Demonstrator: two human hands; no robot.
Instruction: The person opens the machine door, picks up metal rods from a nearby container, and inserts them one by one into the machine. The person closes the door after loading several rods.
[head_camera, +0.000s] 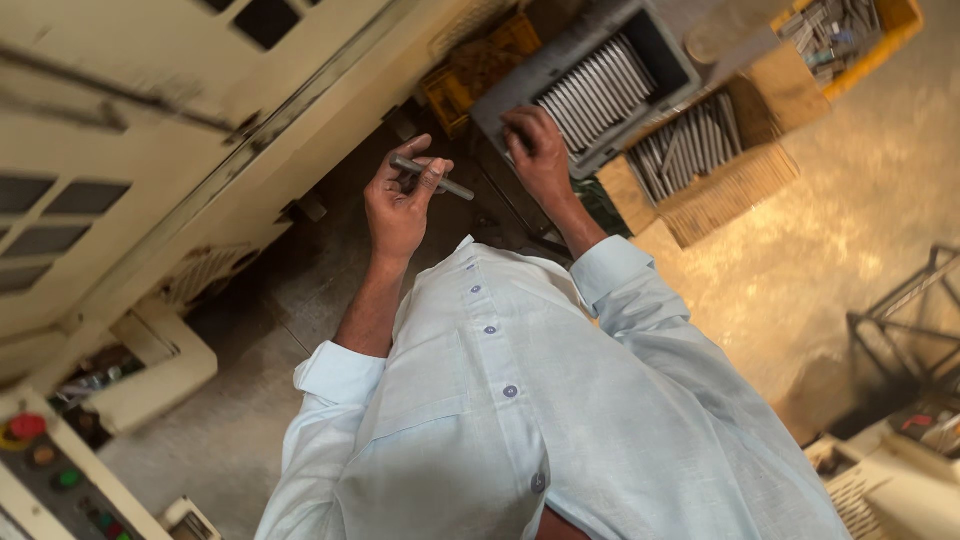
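left hand (400, 195), centre frame, closed around a short grey metal rod (432, 178), raised level for a clear look. right hand (537, 150) rests fingers-down, loosely curled, in the grey tray (660, 45) of stacked rods (598, 92), upper centre; grip there cannot be told.

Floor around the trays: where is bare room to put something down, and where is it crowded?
Bare floor lies right of the wooden crate, up to the wire rack. A grey strip is free between the machine and the left sleeve. Crowded: the grey tray under the right hand, the crate and the yellow bin, all holding rods.
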